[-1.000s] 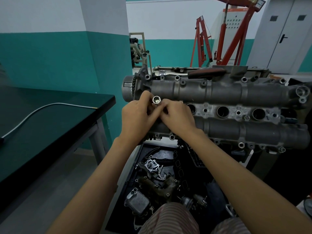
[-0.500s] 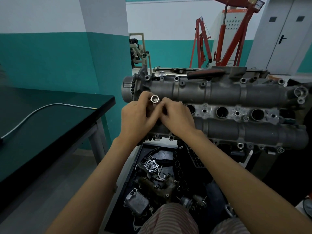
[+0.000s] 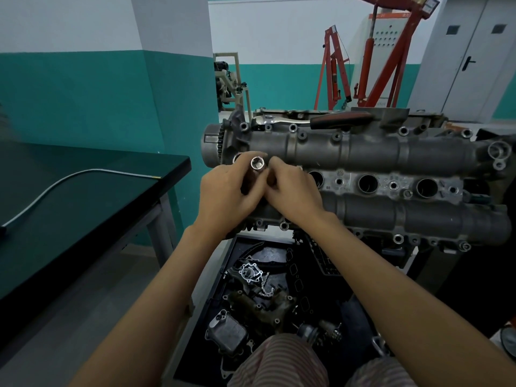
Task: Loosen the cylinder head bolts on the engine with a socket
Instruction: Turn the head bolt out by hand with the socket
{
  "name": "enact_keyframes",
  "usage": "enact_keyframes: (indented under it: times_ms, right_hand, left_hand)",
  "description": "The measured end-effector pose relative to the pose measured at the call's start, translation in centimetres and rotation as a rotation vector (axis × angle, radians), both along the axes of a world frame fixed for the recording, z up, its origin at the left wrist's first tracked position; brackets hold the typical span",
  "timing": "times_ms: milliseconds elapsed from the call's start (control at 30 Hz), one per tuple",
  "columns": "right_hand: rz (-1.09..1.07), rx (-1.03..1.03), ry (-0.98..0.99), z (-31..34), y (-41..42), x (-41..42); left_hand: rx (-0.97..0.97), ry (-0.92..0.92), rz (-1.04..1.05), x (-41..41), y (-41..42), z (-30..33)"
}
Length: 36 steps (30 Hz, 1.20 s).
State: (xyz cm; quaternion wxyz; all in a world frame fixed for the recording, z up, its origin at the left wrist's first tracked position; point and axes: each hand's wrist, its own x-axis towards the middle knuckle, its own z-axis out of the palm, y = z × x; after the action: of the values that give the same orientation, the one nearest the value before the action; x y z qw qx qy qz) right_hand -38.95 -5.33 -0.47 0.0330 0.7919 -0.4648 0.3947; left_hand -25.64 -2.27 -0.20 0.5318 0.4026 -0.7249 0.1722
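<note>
A grey cylinder head (image 3: 363,155) lies across the view with several round plug wells along its middle. My left hand (image 3: 226,194) and my right hand (image 3: 293,194) meet over its left end, fingers pinched around a shiny steel socket (image 3: 257,163) that stands with its open end toward me. The socket's lower end and whatever it sits on are hidden by my fingers. A ratchet (image 3: 307,120) with a dark red-black handle rests on the far top edge of the head.
A dark green workbench (image 3: 83,208) with a grey cable (image 3: 69,180) stands at the left. Below the head, a black tray (image 3: 223,247) holds loose engine parts. Red engine hoists (image 3: 371,68) stand against the back wall.
The socket has tilted and shifted slightly left and up between my fingers; both hands have stayed over the left end of the head.
</note>
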Motion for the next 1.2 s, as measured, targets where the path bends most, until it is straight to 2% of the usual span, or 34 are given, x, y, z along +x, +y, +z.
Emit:
enact_keyframes:
  times_ms: [300,500,667,1100,1200]
  right_hand:
    - [-0.029,0.055,-0.013,0.10,-0.12,0.05]
    - [-0.024,0.052,0.003,0.28,0.11,0.15]
    - [-0.035,0.071,-0.015,0.30,0.11,0.14]
    - [-0.036,0.067,0.010,0.20,0.04,0.20]
    - [-0.035,0.063,-0.012,0.21,0.04,0.26]
  left_hand:
    - [0.030,0.101,0.044,-0.55,-0.28,-0.17]
    - [0.001,0.009,-0.008,0.05,-0.09,-0.09]
    - [-0.023,0.087,0.061,-0.61,-0.37,-0.10]
    - [-0.014,0.022,-0.037,0.02,0.08,-0.15]
    - [0.015,0.057,-0.014,-0.01,-0.18,-0.19]
